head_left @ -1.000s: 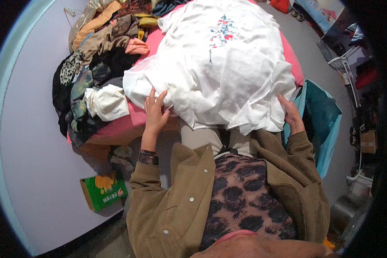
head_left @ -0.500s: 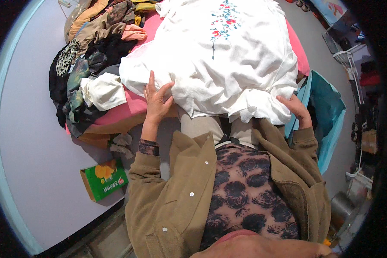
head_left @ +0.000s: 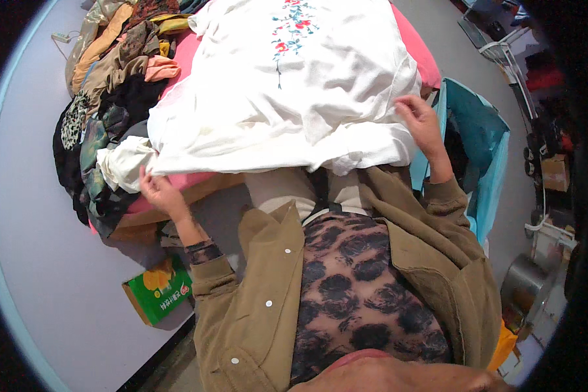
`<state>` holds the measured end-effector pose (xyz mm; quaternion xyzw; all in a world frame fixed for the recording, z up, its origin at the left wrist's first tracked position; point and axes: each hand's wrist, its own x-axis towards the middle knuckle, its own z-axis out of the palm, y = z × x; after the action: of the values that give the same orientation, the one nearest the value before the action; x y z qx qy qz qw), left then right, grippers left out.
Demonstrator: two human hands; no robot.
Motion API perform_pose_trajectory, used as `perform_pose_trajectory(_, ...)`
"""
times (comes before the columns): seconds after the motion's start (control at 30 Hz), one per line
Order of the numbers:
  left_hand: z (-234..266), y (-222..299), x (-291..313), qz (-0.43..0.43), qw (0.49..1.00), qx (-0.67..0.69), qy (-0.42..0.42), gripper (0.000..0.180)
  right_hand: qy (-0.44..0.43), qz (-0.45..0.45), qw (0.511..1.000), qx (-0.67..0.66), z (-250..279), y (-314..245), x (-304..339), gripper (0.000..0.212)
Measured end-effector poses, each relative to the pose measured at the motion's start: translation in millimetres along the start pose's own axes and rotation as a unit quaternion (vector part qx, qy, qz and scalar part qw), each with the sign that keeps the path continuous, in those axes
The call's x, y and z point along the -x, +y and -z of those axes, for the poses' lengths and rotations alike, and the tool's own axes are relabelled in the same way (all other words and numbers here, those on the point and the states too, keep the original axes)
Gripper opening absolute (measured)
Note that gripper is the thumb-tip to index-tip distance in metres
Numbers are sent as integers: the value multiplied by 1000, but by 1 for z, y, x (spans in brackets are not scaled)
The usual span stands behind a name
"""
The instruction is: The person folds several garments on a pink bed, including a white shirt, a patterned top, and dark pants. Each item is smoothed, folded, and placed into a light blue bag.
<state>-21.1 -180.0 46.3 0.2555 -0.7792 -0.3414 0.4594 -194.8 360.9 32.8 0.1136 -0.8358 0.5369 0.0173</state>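
Observation:
A white shirt (head_left: 242,98) with a red and blue flower pattern lies spread over a pink-covered surface (head_left: 415,49) in front of me. At the shirt's near left corner, my left hand (head_left: 164,194) pinches the hem between thumb and fingers. The hem runs fairly straight across above my lap. My right hand (head_left: 421,124) is by the shirt's right edge, its fingers loosely bent and a little apart, with no cloth visibly gripped. A small crumpled off-white cloth (head_left: 121,163) lies beside the left corner.
A heap of mixed clothes (head_left: 111,91) covers the surface's left side. To the right stands a light-blue fabric bag (head_left: 493,150), open at the top. A green and yellow box (head_left: 160,287) sits at lower left. Farther right are a white metal rack (head_left: 513,59) and a metal pot (head_left: 524,282).
My left hand has moved left and down to the shirt's corner, and the bunched hem now lies straighter. My right hand has risen along the right edge. The view has shifted slightly.

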Motion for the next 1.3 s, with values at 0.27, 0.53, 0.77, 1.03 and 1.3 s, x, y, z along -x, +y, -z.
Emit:
perform_pose_trajectory(0.27, -49, 87, 69, -168, 944, 43, -280, 35, -2, 25, 996, 83, -18, -16, 2, 24)
perform_pose_trajectory(0.53, -160, 169, 145, -319, 769, 106, -544, 67, 61, 47, 991, 105, -4, -14, -28, 49)
perform_pose_trajectory(0.77, -159, 151, 143, -99, 699, 68, -705, 25, 87, 23, 961, 263, 4, 16, -89, 76)
perform_pose_trajectory(1.03, -95, 153, 104, 133, 558, 411, -708, 8, 14, -111, 986, 122, 25, 30, -162, 54)
perform_pose_trajectory(1.3, -89, 148, 90, 183, 498, 598, -601, 18, 15, -76, 986, -145, 46, 23, -196, 24)
